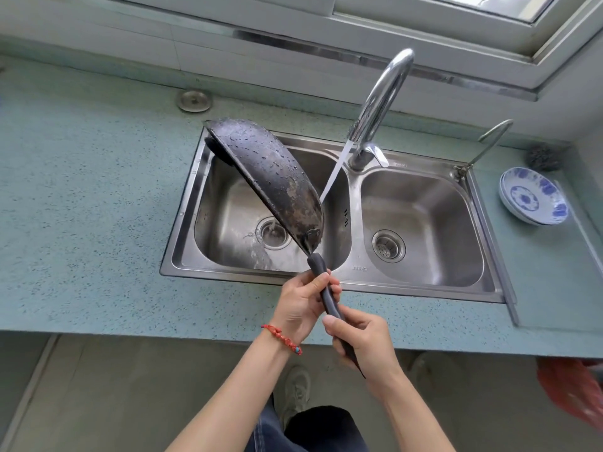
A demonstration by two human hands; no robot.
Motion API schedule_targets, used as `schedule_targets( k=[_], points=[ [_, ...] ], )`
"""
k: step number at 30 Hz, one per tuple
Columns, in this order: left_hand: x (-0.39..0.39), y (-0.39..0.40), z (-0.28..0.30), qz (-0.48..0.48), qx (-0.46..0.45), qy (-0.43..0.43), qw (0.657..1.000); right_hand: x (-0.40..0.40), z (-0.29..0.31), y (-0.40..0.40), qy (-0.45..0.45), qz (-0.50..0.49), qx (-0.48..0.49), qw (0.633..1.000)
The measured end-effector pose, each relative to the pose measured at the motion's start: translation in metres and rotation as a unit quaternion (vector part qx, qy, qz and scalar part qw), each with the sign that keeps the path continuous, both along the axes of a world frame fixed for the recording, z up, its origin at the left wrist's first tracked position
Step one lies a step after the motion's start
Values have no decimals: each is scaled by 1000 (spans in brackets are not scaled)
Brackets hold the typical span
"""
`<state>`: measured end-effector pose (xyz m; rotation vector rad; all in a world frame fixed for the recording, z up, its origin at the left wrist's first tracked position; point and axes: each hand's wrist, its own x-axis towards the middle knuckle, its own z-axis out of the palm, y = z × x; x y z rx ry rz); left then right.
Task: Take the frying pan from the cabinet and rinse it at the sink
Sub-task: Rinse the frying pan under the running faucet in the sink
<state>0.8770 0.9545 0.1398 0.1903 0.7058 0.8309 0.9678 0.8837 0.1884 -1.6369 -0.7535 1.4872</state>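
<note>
Both your hands clench the dark handle (328,296) of the pan (270,177): your left hand (301,303), with a red beaded bracelet (282,339) at the wrist, wraps the handle nearer the pan, and your right hand (362,342) grips it farther back, thumb laid along the top. You hold the pan tipped on its edge above the left basin (228,203) of a steel double sink (346,282), its blackened, worn underside turned up toward the right and beaded with water drops. Its far rim reaches over the sink's back left corner; its handle end hangs over the front of the basin.

Water runs in a thin stream (334,172) from the curved chrome tap (380,102) down behind the pan's right edge, and splashes show around the left drain (272,233). The right basin (421,223) holds only its strainer (388,246).

On the speckled blue-green counter (81,207), a round metal cap (194,100) sits behind the sink to the left. A smaller thin tap (489,141) stands at the sink's back right corner. Stacked blue-and-white dishes (533,197) rest on the counter to the right, with a ball of steel wool (541,156) just behind them. A window frame (424,24) runs along the wall above. Below the counter edge, your jeans (270,429) and a shoe (295,393) show on the floor.
</note>
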Motion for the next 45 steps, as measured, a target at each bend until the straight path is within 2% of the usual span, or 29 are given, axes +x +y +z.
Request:
schedule_targets(
  k=[3,7,12,14,17,22,30,34,41,45],
  points=[
    [-2,0,4,5,25,30,999,2,2,1,-2,25,-8,1000],
    [-4,0,9,30,51,96,994,5,9,5,-54,62,0,997],
    [-5,2,12,73,74,186,977,-5,8,7,-242,123,44,961],
    [-6,2,12,79,81,207,972,-6,6,7,-267,137,51,953],
    [-5,-3,11,72,90,233,966,-3,3,3,-231,131,49,963],
    [-2,-9,12,74,97,250,961,1,7,-2,-58,93,17,994],
    [-7,-11,16,76,6,138,987,-7,7,-2,150,28,-15,988],
    [-5,-10,10,88,-22,117,989,-10,4,-1,172,20,-27,985],
    [-1,-10,5,61,19,197,978,-8,0,0,83,53,-24,995],
    [-4,-11,6,55,34,228,972,-16,1,-2,64,57,-22,996]
  ],
)
